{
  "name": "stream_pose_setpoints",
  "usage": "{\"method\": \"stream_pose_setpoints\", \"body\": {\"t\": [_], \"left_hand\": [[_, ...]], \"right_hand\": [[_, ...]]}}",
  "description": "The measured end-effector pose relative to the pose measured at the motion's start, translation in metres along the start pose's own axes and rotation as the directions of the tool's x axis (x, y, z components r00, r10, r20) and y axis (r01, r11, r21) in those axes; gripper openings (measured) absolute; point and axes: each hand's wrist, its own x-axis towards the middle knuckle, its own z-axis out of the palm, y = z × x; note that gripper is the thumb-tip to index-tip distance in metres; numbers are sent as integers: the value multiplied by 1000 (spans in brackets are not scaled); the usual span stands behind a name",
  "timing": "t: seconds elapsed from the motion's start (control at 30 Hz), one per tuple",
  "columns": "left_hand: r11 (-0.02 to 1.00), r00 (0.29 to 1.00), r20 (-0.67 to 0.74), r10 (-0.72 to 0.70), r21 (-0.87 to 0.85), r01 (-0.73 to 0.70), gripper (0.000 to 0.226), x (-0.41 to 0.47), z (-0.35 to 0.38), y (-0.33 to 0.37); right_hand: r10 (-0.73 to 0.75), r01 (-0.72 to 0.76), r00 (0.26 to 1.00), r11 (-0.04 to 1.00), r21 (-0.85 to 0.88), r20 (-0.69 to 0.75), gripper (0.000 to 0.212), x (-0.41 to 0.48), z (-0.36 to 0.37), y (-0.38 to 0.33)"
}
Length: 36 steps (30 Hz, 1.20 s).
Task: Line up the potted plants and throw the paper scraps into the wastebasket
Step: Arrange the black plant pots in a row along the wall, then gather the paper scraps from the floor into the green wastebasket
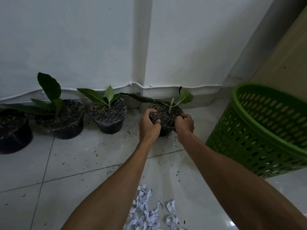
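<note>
Several black potted plants stand in a row along the white wall. The rightmost pot [166, 112], with a small green seedling, is gripped by both hands: my left hand [148, 124] holds its left rim and my right hand [184, 122] holds its right rim. To its left stand a second pot [108, 115], a third pot [62, 118] with a tall leaf, and a fourth pot [14, 131] at the frame's left edge. A heap of white paper scraps [149, 214] lies on the floor between my forearms. The green perforated wastebasket [259, 130] stands at the right.
The floor is white tile [74, 160] sprinkled with dark soil bits. A white cable [93, 88] runs along the wall's base, and a white column [142, 47] rises behind the pots. A beige cabinet side [285, 52] stands behind the basket.
</note>
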Motion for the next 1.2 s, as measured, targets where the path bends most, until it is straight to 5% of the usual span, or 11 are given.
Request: {"method": "stream_pose_setpoints", "body": {"t": [0.3, 0.47, 0.63, 0.83, 0.9, 1.07, 1.2], "left_hand": [[995, 998, -66, -4, -96, -3, 42, 11, 20, -29], [986, 991, -44, -123, -119, 117, 80, 10, 21, -23], [977, 984, 5, -177, 122, 175, 66, -11, -12, -27], [827, 982, 160, -97, 563, -9, 58, -73, -111, -64], [733, 967, 213, -139, 678, -44, 62, -95, -148, -72], [501, 923, 259, -285, 861, -87, 76, -147, -216, -69], [419, 891, 364, -271, 878, -231, 94, -198, -254, -74]], "right_hand": [[-172, 176, 983, 982, -75, 57, 48, 25, 10, 15], [-105, 159, 961, 968, -196, 256, 57, 32, 11, 4], [-400, 445, 895, 840, -311, 199, 57, 6, 1, 17], [-654, 721, 677, 498, -482, 337, 59, -71, -20, 86], [-592, 755, 650, 435, -491, 476, 61, -100, -26, 108], [-123, 800, 578, 280, -530, 807, 76, -152, -44, 152], [-96, 810, 549, 307, -500, 830, 88, -171, -40, 164]]}}
